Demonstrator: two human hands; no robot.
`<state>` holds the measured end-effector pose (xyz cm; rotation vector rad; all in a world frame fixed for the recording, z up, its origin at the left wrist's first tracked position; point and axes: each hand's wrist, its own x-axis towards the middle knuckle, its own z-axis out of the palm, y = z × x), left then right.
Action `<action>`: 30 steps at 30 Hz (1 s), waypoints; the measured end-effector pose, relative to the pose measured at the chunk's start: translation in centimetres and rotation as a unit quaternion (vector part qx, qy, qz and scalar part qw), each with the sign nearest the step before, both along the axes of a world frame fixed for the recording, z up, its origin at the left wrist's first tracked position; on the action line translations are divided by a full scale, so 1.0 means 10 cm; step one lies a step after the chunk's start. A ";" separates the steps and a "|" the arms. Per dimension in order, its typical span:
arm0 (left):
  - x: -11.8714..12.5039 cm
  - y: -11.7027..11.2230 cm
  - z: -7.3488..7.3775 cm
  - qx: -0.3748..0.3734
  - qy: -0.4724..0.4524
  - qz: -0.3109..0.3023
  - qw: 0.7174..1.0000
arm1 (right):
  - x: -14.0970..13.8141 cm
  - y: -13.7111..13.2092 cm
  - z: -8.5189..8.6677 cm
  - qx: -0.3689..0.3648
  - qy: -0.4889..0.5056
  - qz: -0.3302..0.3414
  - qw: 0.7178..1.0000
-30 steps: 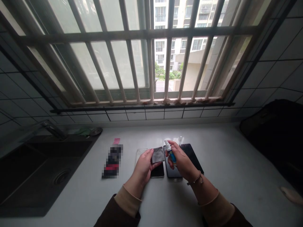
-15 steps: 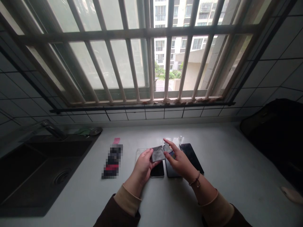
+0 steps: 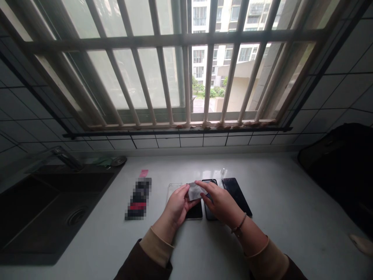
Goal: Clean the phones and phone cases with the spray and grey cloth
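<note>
We log the hands first: the left hand [image 3: 175, 207] has its fingers [image 3: 181, 190] clamped on the left end of a grey microfibre cloth [image 3: 195, 191], and the right hand [image 3: 220, 201] comes in from the other side, its fingers [image 3: 202, 186] close together against the cloth's right end; we cannot tell whether they pinch it or only touch it. The cloth sits between the hands, over the top of two phones, and contact with them is hidden. It looks light, soft and floppy, so it should be easy to take by any edge or fold. Under the left hand lies a black smartphone [image 3: 194, 213], and under the right hand a second dark smartphone [image 3: 210, 213]. Both look stiff, slippery and fragile, so we would take them by the long edges. Just left sits a clear flat piece [image 3: 174, 191], maybe a case, and just right a third black smartphone [image 3: 235, 196], all on the pale surface [image 3: 271, 194]. No brand or readable writing shows on any of them. Further left are a pixelated packet [image 3: 138, 199], unreadable, and a pink tag [image 3: 143, 173], then a dark sink [image 3: 58, 210] with a metal drain [image 3: 77, 216]. A black bag [image 3: 338, 175] sits right, and beyond everything are tiled walls [image 3: 344, 93], a barred window [image 3: 186, 41] and an apartment block [image 3: 224, 50].
</note>
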<state>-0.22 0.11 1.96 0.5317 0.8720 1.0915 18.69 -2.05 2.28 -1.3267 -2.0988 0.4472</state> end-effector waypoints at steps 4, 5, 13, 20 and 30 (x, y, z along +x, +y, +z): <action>0.00 0.00 0.01 -0.006 0.003 -0.007 1.000 | 0.00 0.00 0.00 -0.001 -0.003 0.001 1.000; 0.00 0.00 0.01 -0.007 0.003 -0.008 1.000 | 0.00 0.00 0.00 -0.002 -0.001 0.002 1.000; 0.01 0.01 -0.01 -0.014 -0.001 0.001 1.000 | -0.01 0.02 -0.04 -0.004 0.013 0.013 1.000; 0.00 0.03 -0.01 -0.038 -0.007 -0.006 0.999 | 0.00 0.04 -0.04 0.003 -0.007 0.010 1.000; 0.01 0.03 0.01 -0.045 -0.010 -0.005 0.999 | 0.00 0.03 -0.06 0.018 0.004 0.004 1.000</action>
